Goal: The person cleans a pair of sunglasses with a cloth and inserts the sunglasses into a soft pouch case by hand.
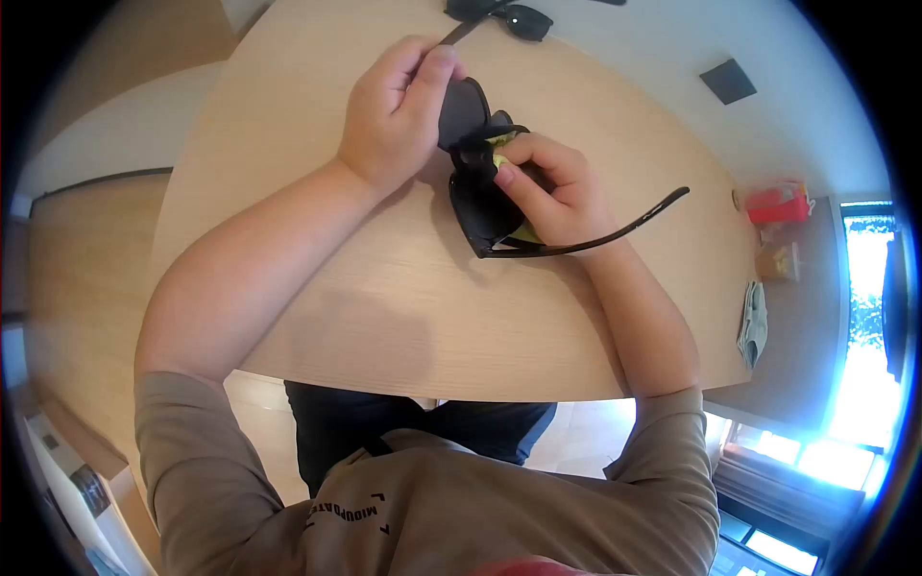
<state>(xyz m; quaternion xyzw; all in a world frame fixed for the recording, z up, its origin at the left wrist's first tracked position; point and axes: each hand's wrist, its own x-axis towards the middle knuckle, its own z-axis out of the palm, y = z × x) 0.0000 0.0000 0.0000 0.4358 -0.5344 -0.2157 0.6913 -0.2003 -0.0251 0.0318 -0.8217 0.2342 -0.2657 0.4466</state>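
Observation:
My left hand [403, 110] is closed around one temple arm of a pair of black sunglasses [485, 209], above the wooden table. The dark lenses face up towards me, and the other temple arm sticks out to the right, past my right wrist. My right hand [562, 187] is closed at the middle of the frame, pinching a yellow-green cloth [500, 163] against it. Only small bits of that cloth show between my fingers and behind the lens; the rest is hidden. Beyond my hands, a second pair of dark sunglasses [525, 22] lies near the table's far edge.
The light wooden table [365, 336] spreads under both forearms, its near edge at my waist. A folded grey cloth [753, 324] is at the right edge. Farther right are a red container [778, 204] and a bright window [864, 317]. A dark square [728, 82] shows at upper right.

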